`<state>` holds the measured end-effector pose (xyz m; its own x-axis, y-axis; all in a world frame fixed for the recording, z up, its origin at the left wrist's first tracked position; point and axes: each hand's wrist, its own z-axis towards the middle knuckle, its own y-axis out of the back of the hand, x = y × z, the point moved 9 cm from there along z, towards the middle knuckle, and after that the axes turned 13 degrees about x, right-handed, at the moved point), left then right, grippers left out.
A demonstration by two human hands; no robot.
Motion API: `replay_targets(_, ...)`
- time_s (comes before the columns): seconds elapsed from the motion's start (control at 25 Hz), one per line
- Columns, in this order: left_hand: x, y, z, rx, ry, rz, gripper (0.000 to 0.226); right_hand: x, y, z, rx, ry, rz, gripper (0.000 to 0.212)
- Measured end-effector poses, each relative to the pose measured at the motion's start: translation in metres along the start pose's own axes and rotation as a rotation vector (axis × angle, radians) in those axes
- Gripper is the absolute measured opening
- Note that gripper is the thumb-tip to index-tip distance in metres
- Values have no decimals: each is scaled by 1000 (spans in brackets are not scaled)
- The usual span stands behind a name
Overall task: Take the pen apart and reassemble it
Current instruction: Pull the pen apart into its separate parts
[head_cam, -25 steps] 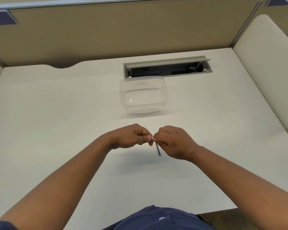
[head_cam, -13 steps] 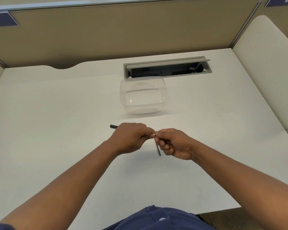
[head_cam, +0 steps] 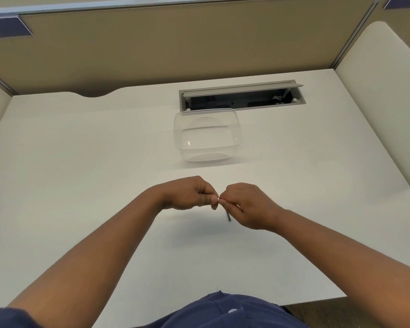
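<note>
My two hands meet above the middle of the desk [head_cam: 81, 162], fingertips almost touching. My left hand [head_cam: 189, 192] is curled around what I take to be the pen's barrel, though it is hidden inside my fist. My right hand [head_cam: 246, 204] pinches a small pale end where the hands meet, and a thin dark rod of the pen [head_cam: 228, 217] pokes out below it. I cannot tell whether I am separating or rejoining the parts. Next I need a straight, steady pull or push along the pen's axis, holding both pieces firmly so that nothing drops.
</note>
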<state>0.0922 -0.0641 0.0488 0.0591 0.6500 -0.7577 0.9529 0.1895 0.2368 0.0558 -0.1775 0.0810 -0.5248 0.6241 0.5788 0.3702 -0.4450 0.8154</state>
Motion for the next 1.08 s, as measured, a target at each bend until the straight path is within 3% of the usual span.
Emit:
replay_targets(0.08, 4, -5, -1, 24, -14, -92, 26, 15, 4, -3, -56, 173, -310, 23)
replay_targets(0.12, 6, -4, -1, -2, -20, -87, 25, 10, 4, -1, -42, 147, -280, 23)
replay_targets(0.16, 7, -2, 0, -48, -19, -54, 24, -2, 2, 2, 3, 52, -135, 24)
replay_targets(0.28, 5, 8, -1, -220, 21, 163, 21, -39, -25, 0, 111, -392, 700, 28)
replay_targets(0.36, -4, 12, -5, -323, 19, 371, 21, -44, -45, -5, 175, -583, 1148, 32)
replay_targets(0.48, -14, 11, -10, -413, -37, 543, 23, -41, -51, -6, 255, -614, 1352, 32)
replay_targets(0.56, -13, 12, -10, -396, -28, 514, 23, -42, -43, -3, 213, -560, 1222, 33)
replay_targets(0.72, -1, 14, -4, -251, 59, 305, 21, -37, -20, 3, 88, -392, 737, 32)
replay_targets(0.92, 7, -4, -1, -79, -13, -25, 25, 10, 0, -2, -14, 108, -351, 15)
replay_targets(1.0, 9, -6, 0, -92, -1, -8, 24, 5, -4, -4, 6, 68, -316, 15)
replay_targets(1.08, 12, -4, 1, -153, 36, 102, 21, -23, -15, -1, 136, -238, 243, 24)
